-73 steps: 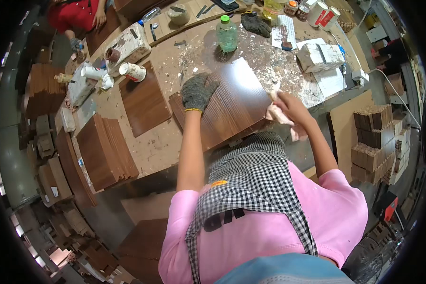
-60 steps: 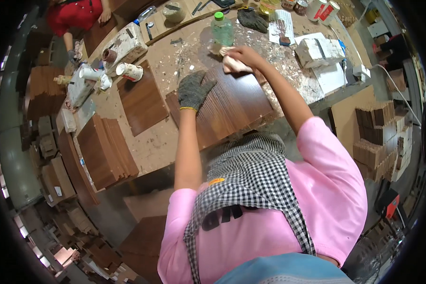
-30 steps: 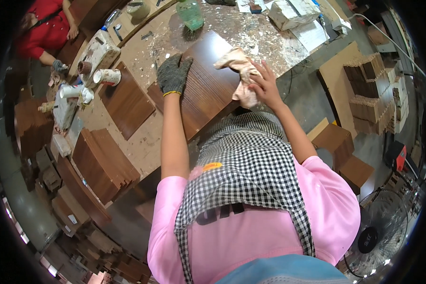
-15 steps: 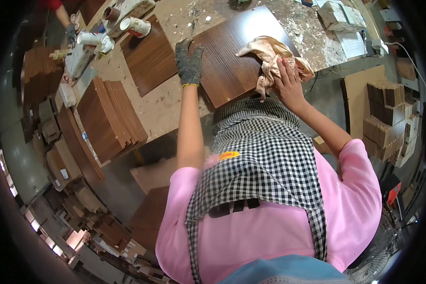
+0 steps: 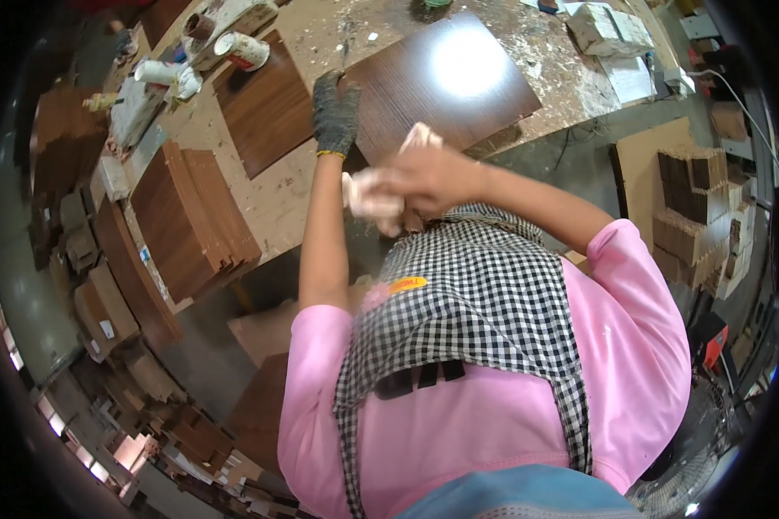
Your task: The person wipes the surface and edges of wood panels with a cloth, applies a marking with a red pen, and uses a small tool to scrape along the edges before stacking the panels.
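A dark brown wood-grain board [image 5: 407, 95] lies on the worktable, bright light reflecting off its far right part. My left hand [image 5: 335, 117], in a dark grey knit glove with a yellow cuff edge, grips the board's left edge, thumb toward the top face. My bare right hand [image 5: 437, 180] is blurred by motion near the board's front edge, close to my apron. Bunched in it is a pale pinkish cloth [image 5: 376, 192], which hangs out on the left side of the hand. The board's near corner is hidden behind this hand and cloth.
Left of my glove lies another brown board [image 5: 264, 108], with a white cup [image 5: 242, 52] at its far end. A stack of brown boards [image 5: 190, 221] stands at the table's left. White blocks [image 5: 610, 30] and paper [image 5: 627, 80] sit far right. Cardboard pieces [image 5: 688, 212] are stacked beyond the table.
My right hand has swept the cloth leftward from the board's right side to its near left corner. The left hand stays at the left edge.
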The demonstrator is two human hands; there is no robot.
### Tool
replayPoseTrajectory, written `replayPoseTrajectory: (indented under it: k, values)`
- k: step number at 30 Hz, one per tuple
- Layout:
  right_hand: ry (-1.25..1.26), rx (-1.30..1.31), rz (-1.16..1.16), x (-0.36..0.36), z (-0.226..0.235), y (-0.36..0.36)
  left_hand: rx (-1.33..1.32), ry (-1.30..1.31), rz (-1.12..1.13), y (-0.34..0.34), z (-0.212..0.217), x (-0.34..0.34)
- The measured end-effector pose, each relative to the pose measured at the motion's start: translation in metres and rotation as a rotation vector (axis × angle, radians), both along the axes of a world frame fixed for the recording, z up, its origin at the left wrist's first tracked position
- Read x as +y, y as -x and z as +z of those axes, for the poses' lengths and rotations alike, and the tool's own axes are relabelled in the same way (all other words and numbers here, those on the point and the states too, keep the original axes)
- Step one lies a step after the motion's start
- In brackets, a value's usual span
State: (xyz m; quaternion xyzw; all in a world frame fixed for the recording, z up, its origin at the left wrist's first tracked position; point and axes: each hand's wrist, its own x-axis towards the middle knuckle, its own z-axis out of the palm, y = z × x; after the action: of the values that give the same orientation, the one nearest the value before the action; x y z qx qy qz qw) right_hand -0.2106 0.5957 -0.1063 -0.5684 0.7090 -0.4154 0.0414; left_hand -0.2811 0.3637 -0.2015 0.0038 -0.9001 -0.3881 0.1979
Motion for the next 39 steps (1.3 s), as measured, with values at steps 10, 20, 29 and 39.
replayPoseTrajectory:
  k: [10,20,29,39]
  values:
    - [-0.258,0.310,0.061,-0.026,-0.040,0.005,0.028,0.127,-0.166,0.009,-0.014,-0.028]
    - [-0.309,-0.343,-0.100,0.028,0.017,0.070,-0.268,-0.058,0.131,-0.045,0.006,-0.026]
    - [-0.041,0.083,0.464,-0.008,-0.024,-0.008,-0.411,-0.274,0.082,-0.062,0.008,-0.016]
    - [-0.350,0.396,-0.324,-0.040,-0.049,0.104,-0.273,-0.309,-0.061,0.001,0.002,-0.043]
